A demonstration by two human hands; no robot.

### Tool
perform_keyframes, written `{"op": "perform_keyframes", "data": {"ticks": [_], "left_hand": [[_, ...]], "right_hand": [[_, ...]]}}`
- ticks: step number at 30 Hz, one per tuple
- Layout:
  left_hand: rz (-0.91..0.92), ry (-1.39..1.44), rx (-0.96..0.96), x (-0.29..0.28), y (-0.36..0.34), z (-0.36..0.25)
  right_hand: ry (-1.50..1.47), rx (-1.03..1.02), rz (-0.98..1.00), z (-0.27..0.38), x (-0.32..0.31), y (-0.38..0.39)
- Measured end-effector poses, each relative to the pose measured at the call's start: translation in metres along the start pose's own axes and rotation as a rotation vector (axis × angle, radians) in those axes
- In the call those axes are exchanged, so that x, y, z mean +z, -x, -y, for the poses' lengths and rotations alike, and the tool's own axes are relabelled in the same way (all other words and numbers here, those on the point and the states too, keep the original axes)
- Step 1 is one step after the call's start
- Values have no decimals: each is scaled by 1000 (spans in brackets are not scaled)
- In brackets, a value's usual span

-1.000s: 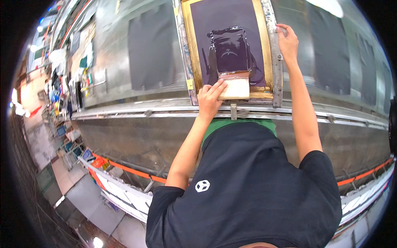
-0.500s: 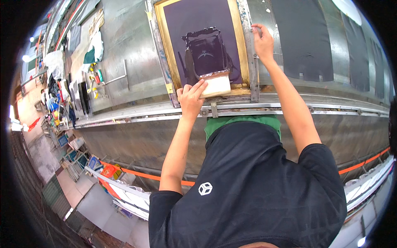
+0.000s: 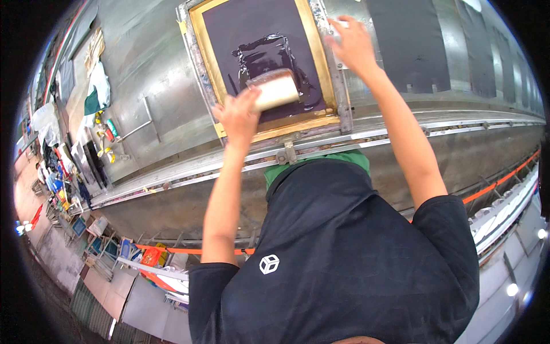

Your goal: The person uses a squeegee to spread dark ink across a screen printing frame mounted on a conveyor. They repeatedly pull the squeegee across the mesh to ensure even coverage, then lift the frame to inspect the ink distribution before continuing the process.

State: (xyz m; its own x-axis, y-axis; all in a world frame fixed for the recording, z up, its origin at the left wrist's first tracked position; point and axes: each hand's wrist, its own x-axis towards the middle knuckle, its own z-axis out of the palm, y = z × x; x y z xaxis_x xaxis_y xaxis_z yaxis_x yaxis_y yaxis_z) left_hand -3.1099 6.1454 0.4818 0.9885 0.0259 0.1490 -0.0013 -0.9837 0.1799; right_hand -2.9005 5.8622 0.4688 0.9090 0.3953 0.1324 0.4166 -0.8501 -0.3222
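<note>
My left hand (image 3: pixel 238 117) grips the left end of a squeegee (image 3: pixel 278 92), with a pale handle and dark-stained edge, slightly blurred. It is tilted over a screen-printing frame (image 3: pixel 199 51) with gold-coloured inner borders. Thick glossy dark ink (image 3: pixel 269 45) forms a rough square outline on the dark mesh (image 3: pixel 246 20), just beyond the squeegee. My right hand (image 3: pixel 355 49) is at the frame's right rail (image 3: pixel 330 51), fingers stretched out and apart. Its fingertips overlap the rail; I cannot tell whether they touch it.
The frame lies on a long metal table (image 3: pixel 166 34) with a rail (image 3: pixel 401 127) along its near edge. Dark fabric panels (image 3: pixel 407 43) lie to the right. At left are an L-shaped metal bar (image 3: pixel 143 123), cloths (image 3: pixel 97 86) and small tools (image 3: pixel 109 135).
The squeegee has lifted away from the near end of the screen and tilted, my left hand moving with it. My right hand's fingers have spread at the right rail. The view has shifted slightly.
</note>
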Motion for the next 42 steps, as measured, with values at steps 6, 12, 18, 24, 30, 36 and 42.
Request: {"op": "perform_keyframes", "data": {"ticks": [6,12,18,24,30,36,42], "left_hand": [[256,126,-17,-15,-131,39],[107,27,17,6,-68,12],[110,113,-9,-9,1,-12],[6,116,-11,0,-116,34],[198,-19,-34,5,-67,15],[194,112,-51,-2,21,-4],[216,350,-142,-5,-79,29]], "right_hand": [[-61,-347,174,96,-15,-36],[-236,-287,126,96,18,39],[-289,-244,198,107,-6,101],[-81,-319,13,88,6,-14],[-230,-289,133,89,17,43],[-405,-252,217,101,-1,122],[-501,240,-246,0,14,27]]}}
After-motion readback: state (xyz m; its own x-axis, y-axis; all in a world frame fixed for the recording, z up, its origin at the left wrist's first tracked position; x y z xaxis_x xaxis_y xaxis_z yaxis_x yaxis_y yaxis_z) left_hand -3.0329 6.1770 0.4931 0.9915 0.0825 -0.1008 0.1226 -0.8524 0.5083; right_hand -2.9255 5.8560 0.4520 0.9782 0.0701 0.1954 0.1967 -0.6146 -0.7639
